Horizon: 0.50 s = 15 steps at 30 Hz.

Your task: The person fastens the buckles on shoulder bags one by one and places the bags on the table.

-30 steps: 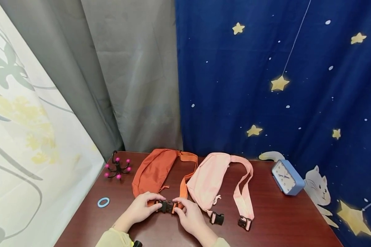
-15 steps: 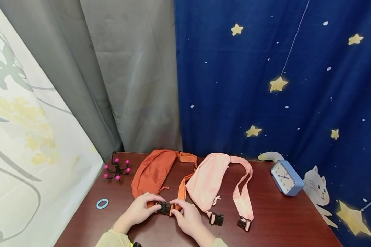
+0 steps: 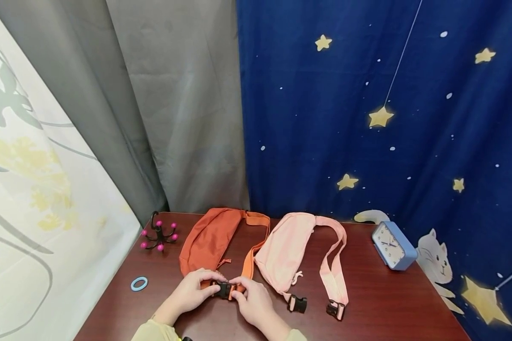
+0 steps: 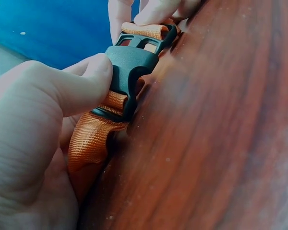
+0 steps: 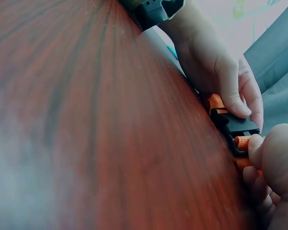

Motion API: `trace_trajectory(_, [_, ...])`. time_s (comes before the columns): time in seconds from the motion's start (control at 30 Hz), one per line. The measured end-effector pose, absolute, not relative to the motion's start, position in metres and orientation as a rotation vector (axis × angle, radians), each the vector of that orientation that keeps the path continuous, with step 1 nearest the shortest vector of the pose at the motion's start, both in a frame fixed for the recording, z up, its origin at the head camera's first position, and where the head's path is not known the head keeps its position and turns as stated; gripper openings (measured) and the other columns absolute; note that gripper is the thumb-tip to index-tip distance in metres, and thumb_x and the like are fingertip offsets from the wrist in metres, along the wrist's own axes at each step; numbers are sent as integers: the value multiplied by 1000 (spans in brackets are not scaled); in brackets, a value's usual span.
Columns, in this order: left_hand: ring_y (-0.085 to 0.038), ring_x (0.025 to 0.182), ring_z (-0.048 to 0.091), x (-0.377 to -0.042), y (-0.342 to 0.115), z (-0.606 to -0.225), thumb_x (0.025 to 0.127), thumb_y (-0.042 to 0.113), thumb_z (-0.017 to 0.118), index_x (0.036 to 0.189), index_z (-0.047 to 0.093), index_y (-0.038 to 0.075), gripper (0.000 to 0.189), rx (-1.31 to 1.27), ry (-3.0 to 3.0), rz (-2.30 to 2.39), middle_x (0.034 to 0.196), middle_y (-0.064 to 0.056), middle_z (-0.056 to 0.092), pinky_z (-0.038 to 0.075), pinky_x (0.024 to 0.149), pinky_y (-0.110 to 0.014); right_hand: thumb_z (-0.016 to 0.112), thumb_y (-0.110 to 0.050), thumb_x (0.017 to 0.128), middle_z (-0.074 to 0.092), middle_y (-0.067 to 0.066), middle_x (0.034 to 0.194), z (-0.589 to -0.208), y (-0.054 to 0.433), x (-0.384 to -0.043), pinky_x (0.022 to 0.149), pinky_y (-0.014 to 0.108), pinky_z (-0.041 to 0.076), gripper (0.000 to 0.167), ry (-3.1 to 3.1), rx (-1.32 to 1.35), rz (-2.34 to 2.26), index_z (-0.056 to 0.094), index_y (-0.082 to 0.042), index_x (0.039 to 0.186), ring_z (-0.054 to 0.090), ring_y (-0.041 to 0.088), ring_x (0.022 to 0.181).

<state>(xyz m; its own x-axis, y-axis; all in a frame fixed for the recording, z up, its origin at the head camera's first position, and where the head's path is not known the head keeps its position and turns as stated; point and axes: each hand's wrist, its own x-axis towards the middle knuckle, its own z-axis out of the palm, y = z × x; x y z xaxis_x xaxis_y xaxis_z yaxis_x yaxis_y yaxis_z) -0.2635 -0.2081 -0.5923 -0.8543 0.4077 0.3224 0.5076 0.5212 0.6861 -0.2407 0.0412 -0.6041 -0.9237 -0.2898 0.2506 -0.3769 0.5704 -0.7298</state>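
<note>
An orange waist bag lies on the table, its orange strap curving down to a black side-release buckle. My left hand pinches one half of that buckle between thumb and fingers. From the other side, my right hand grips the other half where the orange webbing loops through. In the left wrist view, the buckle looks joined, with the prongs largely inside the socket. The right wrist view has both hands on the buckle just above the tabletop. Whether it is fully latched cannot be told.
Right of the orange bag lies a pink waist bag, its black buckle halves apart. A blue clock stands at the right. A black hook rack with pink tips and a blue ring lie left.
The right hand has moved left toward the left hand, bringing the buckle halves together; the gap between them has closed. The whole view has shifted slightly. Both hands keep their grip.
</note>
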Motion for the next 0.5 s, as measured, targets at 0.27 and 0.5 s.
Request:
trace_trajectory(0.27, [-5,106,70,-265,-208,-593,96,21,85,111,83,33,20,-773,-2631,-1259,113,13,81,55,93,-28,81,-25,99,65,-17,74,-604,36,-241,58,17,40,23,-2668,545,1287,79,-34,120,50,-9,60])
trace_trajectory(0.5, [-5,105,70,-265,-206,-593,95,19,86,109,84,34,21,-750,-2644,-1288,113,13,82,55,93,-27,82,-21,98,64,-17,74,-602,30,-241,57,18,40,24,-2694,528,1313,79,-33,119,49,-9,60])
